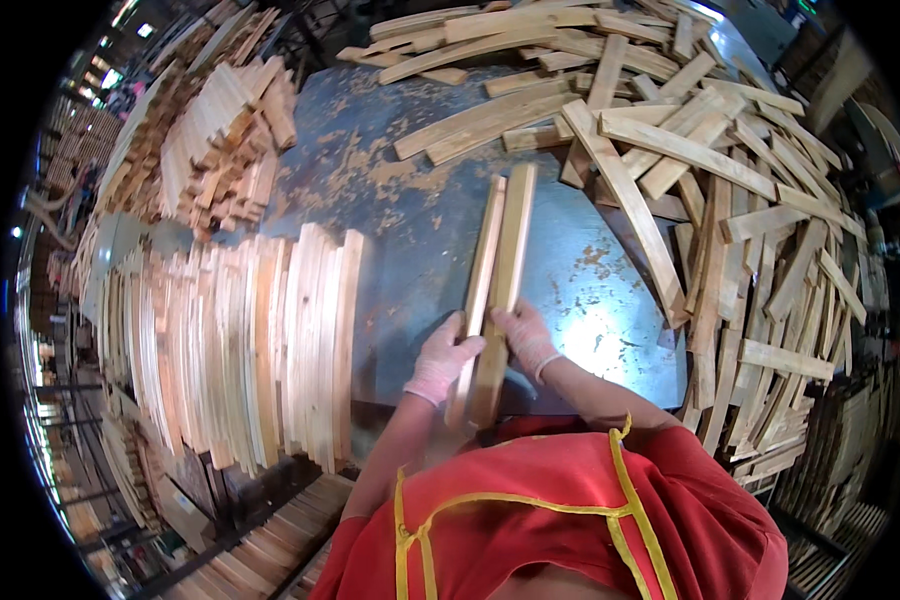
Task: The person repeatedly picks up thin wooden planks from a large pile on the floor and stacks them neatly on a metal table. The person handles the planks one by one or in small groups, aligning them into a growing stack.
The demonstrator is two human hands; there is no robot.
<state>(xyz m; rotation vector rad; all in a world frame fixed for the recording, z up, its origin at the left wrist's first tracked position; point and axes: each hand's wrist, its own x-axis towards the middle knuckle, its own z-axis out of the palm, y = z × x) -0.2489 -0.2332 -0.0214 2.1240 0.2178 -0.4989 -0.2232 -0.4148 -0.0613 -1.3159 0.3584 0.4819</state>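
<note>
Two long wooden slats stand out side by side in front of me, pointing away over the metal table [410, 230]. My left hand [444, 357], in a pale glove, is closed around the narrower left slat [484, 252]. The right slat [511, 250] is a little wider, and my gloved right hand [526, 340] grips it from its right side. A thin gap shows between the slats toward their far ends. Their near ends reach back close to my red apron [530, 470].
A row of upright-edged slats [260, 340] lines the table's left side, with a stepped wood stack [220, 140] behind it. Loose slats [670, 150] lie in a jumbled heap at the far side and right. Sawdust patches [360, 150] dot the tabletop.
</note>
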